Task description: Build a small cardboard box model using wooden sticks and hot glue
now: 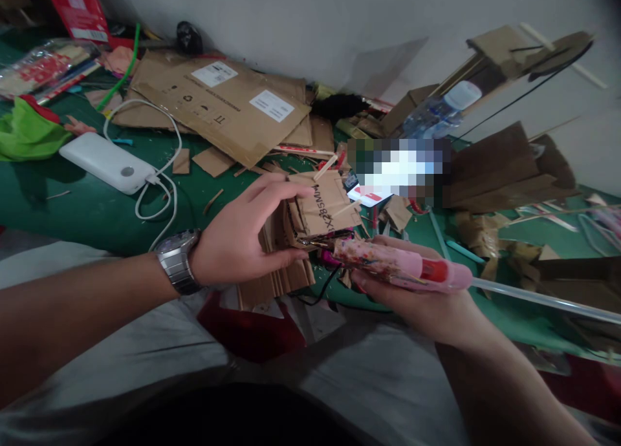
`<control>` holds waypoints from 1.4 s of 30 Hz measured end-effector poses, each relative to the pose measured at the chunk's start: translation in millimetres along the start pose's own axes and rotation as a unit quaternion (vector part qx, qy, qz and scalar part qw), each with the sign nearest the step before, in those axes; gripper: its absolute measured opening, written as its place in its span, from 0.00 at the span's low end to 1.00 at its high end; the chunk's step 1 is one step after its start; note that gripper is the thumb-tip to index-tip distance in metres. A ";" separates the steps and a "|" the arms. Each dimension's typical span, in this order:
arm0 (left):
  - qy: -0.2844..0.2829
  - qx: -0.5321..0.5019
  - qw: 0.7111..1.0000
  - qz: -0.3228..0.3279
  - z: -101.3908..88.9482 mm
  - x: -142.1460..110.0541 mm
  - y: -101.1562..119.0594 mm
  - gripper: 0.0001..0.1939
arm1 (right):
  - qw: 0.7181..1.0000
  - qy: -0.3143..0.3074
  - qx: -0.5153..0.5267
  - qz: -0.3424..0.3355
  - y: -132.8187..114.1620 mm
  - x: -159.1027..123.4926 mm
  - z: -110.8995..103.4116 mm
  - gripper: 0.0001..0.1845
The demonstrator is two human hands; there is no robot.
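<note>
At the near side of the green bench (97, 197), our left hand (237, 233) grips a cardboard piece (310, 210), seemingly part-assembled, with sticks (326, 167) jutting out; our right hand (412, 307) clasps a pink glue gun (381, 257), its nozzle (321, 244) at the cardboard's near edge, where joining looks unfinished.

Plain off-white wall (315, 19) behind, greyish in dim indoor light, with a soft slanted shadow (385, 64) on it. Green-topped worktable (72, 200) runs across the view in front of the wall. Dark red patch (247, 326) under the near edge, another lower right; can't tell if floor or furniture.
</note>
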State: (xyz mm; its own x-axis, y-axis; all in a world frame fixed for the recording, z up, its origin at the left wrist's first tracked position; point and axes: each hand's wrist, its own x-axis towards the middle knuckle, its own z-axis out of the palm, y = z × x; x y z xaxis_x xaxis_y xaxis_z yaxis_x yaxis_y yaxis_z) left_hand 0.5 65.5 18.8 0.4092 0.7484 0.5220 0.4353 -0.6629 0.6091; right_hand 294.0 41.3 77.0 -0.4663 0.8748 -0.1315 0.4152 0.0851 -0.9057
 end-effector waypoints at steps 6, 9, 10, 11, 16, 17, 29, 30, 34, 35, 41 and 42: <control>-0.002 -0.002 1.000 -0.002 -0.4 0.3 0.4 0.38 | 1.000 -0.004 0.017 0.010 2.3 -0.8 -0.8 0.15; -0.005 -0.002 1.000 -0.004 -0.8 0.4 0.5 0.38 | 1.000 -0.007 0.025 0.013 3.2 -1.5 -1.2 0.16; -0.005 0.000 1.000 -0.004 -0.9 0.4 0.6 0.38 | 1.000 -0.006 0.025 0.011 3.2 -1.7 -1.3 0.16; -0.005 0.001 1.000 -0.004 -1.0 0.4 0.7 0.38 | 1.000 -0.006 0.023 0.008 3.2 -1.9 -1.3 0.16; -0.004 0.007 1.000 0.002 -1.0 0.4 0.6 0.38 | 1.000 0.005 0.010 -0.017 2.6 -1.9 -1.5 0.17; -0.002 0.009 1.000 0.004 -1.0 0.4 0.4 0.38 | 1.000 0.007 0.004 -0.023 2.3 -1.7 -1.6 0.17; -0.003 -0.001 1.000 0.004 -1.0 0.3 -1.1 0.38 | 0.997 0.036 -0.061 -0.034 1.1 -3.1 -6.8 0.10; -0.004 -0.002 1.000 0.004 -1.0 0.3 -1.2 0.38 | 0.997 0.034 -0.059 -0.033 1.3 -3.2 -7.1 0.10; -0.003 0.000 1.000 0.004 -1.0 0.1 -1.4 0.39 | 0.998 0.023 -0.050 -0.043 3.0 -2.5 -8.6 0.14; -0.004 0.000 1.000 0.003 -1.1 0.0 -1.3 0.38 | 0.997 0.023 -0.051 -0.044 3.4 -2.4 -9.0 0.15; -0.005 0.001 1.000 0.001 -2.2 0.9 0.6 0.38 | 0.999 0.020 -0.032 -0.021 2.1 -3.3 -10.6 0.12; -0.006 0.002 1.000 0.000 -2.3 1.0 0.8 0.38 | 0.999 0.021 -0.027 -0.021 1.9 -3.4 -10.8 0.12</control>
State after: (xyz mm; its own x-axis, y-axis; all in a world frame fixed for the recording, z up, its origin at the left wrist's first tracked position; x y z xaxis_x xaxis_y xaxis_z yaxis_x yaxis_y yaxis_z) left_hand -0.6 65.8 21.2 0.4187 0.7484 0.5143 0.4390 -0.6626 0.6068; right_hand 304.8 43.7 80.0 -0.4514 0.8890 -0.0763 0.4384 0.1465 -0.8868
